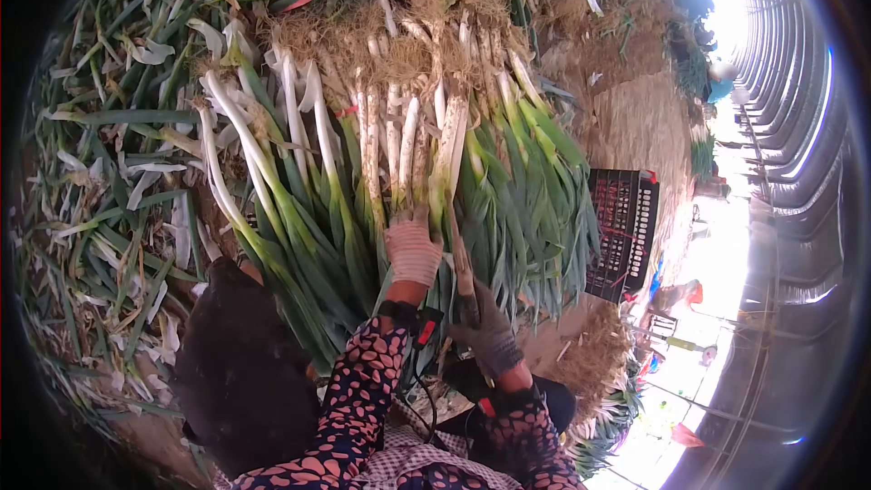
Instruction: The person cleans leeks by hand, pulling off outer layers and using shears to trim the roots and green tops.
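Long leeks point(408, 141) with white stalks, brown roots and green leaves lie in a broad pile in front of me. My left hand point(415, 249), in a pale striped glove, rests on the stalks in the middle of the pile; its fingertips are hidden among them. Just right of it and lower, my right hand point(488, 331), in a dark grey glove, has its fingers wrapped round the lower part of one leek point(460, 254), whose stalk points up and away from me.
Loose leaves and peelings point(127, 181) cover the ground at the left. A black plastic crate point(622, 234) stands right of the pile. A dark rounded object point(245, 367) is at lower left. Beyond the crate runs a plastic-covered tunnel wall point(789, 245).
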Action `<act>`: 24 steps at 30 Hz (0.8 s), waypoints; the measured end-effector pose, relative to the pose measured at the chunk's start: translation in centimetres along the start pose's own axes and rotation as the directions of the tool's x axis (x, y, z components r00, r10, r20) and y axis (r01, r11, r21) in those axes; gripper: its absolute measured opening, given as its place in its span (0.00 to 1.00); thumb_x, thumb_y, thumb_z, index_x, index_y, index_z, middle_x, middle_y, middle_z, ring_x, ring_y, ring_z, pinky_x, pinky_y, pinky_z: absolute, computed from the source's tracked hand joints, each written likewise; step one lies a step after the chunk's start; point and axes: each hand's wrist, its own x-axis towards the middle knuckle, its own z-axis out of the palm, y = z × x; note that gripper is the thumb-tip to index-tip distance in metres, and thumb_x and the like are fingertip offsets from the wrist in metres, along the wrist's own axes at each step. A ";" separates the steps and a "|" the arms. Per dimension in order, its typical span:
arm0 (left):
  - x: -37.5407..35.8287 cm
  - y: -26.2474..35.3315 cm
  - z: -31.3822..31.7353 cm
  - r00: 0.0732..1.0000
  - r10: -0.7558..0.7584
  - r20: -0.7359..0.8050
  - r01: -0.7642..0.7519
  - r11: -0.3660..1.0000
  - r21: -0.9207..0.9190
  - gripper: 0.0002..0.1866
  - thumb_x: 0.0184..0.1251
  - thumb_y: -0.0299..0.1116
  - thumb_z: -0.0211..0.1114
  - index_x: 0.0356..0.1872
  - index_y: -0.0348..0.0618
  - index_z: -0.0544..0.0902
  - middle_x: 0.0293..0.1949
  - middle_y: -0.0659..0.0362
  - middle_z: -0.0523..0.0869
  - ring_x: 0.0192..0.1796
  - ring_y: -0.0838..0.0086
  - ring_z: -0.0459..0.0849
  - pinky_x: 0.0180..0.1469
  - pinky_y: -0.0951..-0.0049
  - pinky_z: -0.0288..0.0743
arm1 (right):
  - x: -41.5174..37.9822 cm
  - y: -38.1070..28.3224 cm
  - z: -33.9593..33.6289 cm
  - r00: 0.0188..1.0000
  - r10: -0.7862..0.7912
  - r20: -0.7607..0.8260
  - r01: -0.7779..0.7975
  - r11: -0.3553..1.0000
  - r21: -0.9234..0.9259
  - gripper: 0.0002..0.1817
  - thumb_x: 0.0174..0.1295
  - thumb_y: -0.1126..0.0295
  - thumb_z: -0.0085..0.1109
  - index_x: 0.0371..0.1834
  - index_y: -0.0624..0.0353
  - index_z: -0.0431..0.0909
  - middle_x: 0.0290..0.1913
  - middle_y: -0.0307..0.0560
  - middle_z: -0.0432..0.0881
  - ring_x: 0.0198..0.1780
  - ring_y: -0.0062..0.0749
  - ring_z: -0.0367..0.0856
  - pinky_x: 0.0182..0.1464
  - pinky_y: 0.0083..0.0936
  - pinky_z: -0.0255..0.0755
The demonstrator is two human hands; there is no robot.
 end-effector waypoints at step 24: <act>-0.2 -0.5 3.7 0.969 -0.211 0.125 0.243 0.899 -0.366 0.28 0.53 0.41 0.66 0.57 0.48 0.71 0.49 0.48 0.81 0.50 0.52 0.81 0.49 0.58 0.76 | -0.4 -2.5 0.4 0.998 0.047 0.043 -0.048 0.998 0.030 0.50 0.44 0.65 0.73 0.69 0.66 0.53 0.64 0.60 0.67 0.66 0.45 0.66 0.64 0.32 0.63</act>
